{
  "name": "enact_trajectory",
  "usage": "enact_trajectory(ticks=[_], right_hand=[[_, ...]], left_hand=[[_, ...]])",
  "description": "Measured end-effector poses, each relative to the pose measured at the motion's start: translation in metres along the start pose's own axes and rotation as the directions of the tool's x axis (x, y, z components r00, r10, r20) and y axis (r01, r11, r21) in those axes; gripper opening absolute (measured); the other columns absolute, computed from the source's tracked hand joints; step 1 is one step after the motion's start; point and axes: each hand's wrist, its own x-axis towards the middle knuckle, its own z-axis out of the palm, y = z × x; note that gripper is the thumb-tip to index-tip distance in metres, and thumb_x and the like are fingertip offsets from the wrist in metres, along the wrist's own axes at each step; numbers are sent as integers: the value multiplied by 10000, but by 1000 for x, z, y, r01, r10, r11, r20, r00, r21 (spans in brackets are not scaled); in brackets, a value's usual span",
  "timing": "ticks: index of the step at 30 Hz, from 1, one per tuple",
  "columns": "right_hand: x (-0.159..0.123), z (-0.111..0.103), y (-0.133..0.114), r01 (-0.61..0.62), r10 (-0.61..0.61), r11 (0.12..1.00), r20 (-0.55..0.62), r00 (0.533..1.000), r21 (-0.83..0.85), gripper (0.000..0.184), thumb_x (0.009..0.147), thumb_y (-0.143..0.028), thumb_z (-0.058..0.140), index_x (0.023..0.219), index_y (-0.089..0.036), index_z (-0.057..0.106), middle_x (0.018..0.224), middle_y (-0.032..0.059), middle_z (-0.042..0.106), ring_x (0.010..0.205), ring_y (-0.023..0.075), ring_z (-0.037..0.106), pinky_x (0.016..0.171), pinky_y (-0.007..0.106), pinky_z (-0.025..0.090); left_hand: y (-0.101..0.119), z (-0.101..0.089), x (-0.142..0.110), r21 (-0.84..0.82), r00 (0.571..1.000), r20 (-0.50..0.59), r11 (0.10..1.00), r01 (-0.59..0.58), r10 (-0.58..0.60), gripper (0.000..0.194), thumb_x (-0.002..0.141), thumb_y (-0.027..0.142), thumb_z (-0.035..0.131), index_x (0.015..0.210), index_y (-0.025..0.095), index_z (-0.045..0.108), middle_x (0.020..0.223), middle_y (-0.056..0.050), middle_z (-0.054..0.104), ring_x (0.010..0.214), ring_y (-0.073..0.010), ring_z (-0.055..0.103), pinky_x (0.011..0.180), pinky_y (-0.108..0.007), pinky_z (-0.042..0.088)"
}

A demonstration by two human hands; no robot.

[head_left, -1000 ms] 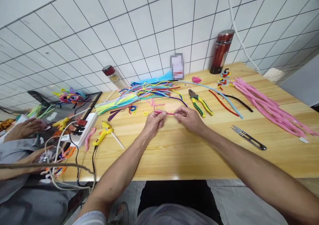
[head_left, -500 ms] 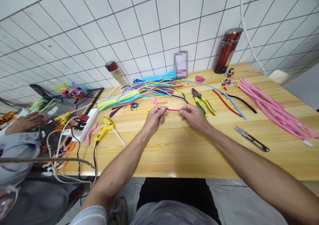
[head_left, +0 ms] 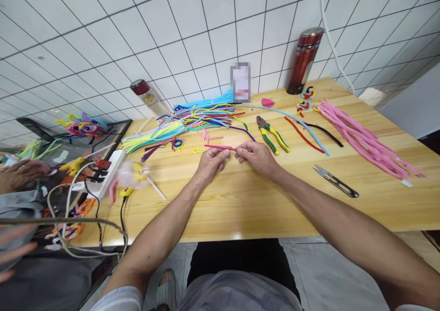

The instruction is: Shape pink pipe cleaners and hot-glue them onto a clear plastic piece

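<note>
A short, deep pink pipe cleaner (head_left: 213, 147) runs level between my two hands just above the wooden table. My left hand (head_left: 209, 164) pinches it between thumb and finger, and one end sticks out to the left. Close beside it, my right hand (head_left: 257, 158) pinches the other end, the fingertips of both hands nearly meeting. Beyond my right hand lie pliers (head_left: 272, 135) with yellow and green handles. Thread snips (head_left: 336, 181) rest to the right. Behind my hands is a mixed heap of coloured pipe cleaners (head_left: 202, 118).
A blurred translucent thing (head_left: 128, 175) partly covers the yellow glue gun (head_left: 126, 192) at left, beside a power strip (head_left: 109, 178) with cords. A co-worker's hand (head_left: 15, 177) is at far left. Pink pipe cleaners (head_left: 364, 139) lie right; a red flask (head_left: 305, 62) stands behind.
My hands have drawn closer together along the pipe cleaner, and more of it sticks out on the left. The translucent thing has appeared over the glue gun. A co-worker's lower hand has moved.
</note>
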Motion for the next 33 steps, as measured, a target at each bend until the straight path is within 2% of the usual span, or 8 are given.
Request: enact_trajectory(ticks=[3, 8, 15, 18, 23, 26, 30, 33], right_hand=[[-2, 2, -1, 23, -23, 1000, 17, 1000, 4, 149, 876, -298, 629, 841, -192, 727, 787, 22, 776, 677, 148, 710, 705, 263, 528], [-2, 2, 1, 13, -13, 999, 4, 1000, 37, 119, 830, -285, 647, 892, -193, 690, 764, 17, 750, 664, 166, 716, 690, 282, 532], [-1, -1, 4, 10, -11, 991, -5, 1000, -137, 111, 824, -311, 624, 805, -215, 676, 677, 4, 726, 664, 185, 691, 672, 301, 484], [-1, -1, 8, 9, -10, 989, -3, 1000, -148, 130, 832, -336, 617, 819, -219, 673, 667, 7, 725, 659, 193, 682, 670, 313, 484], [1, 2, 13, 67, -66, 996, 16, 998, -60, 291, 818, -477, 692, 964, -226, 680, 846, 37, 764, 745, 209, 703, 720, 343, 533], [1, 3, 13, 73, -74, 994, 0, 997, -86, 329, 812, -519, 708, 960, -227, 671, 841, 42, 746, 750, 214, 692, 712, 352, 537], [0, 1, 8, 104, -108, 982, -14, 994, -159, 350, 832, -490, 692, 1054, -218, 678, 855, 42, 744, 741, 207, 677, 701, 343, 523], [-1, -1, 3, 172, -172, 954, 21, 985, -245, 270, 868, -462, 627, 932, -215, 714, 793, 42, 734, 701, 201, 647, 677, 334, 483]], left_hand=[[-3, 1, -2, 81, 1000, -9, 997, 5, -4, 454, 796, 588, 791, 726, 146, 715, 431, 58, 468, 379, -47, 346, 423, -221, 205], [1, 2, -4, 125, 999, -47, 992, 11, -5, 491, 775, 628, 779, 699, 148, 711, 417, 61, 438, 389, -57, 336, 440, -239, 196], [4, 5, -7, 178, 998, -37, 984, -34, 41, 477, 808, 608, 752, 701, 144, 720, 445, 60, 411, 434, -67, 330, 478, -251, 207], [2, 5, -7, 173, 998, -20, 984, -49, 53, 490, 815, 615, 739, 693, 141, 711, 452, 65, 391, 442, -65, 309, 485, -257, 206], [0, 5, -3, 142, 999, -25, 989, -30, 34, 515, 806, 648, 726, 710, 142, 702, 455, 75, 384, 442, -67, 310, 488, -259, 221], [2, 5, -3, 149, 999, 8, 988, -50, 50, 493, 810, 624, 723, 711, 142, 697, 456, 75, 396, 457, -70, 319, 503, -256, 233], [7, 7, -7, 153, 997, 29, 986, -69, 65, 444, 818, 563, 718, 701, 135, 702, 483, 59, 448, 502, -79, 371, 544, -252, 283], [8, 10, -9, 147, 996, 57, 987, -70, 62, 417, 819, 529, 727, 702, 129, 714, 558, 25, 552, 544, -83, 433, 587, -248, 339]])
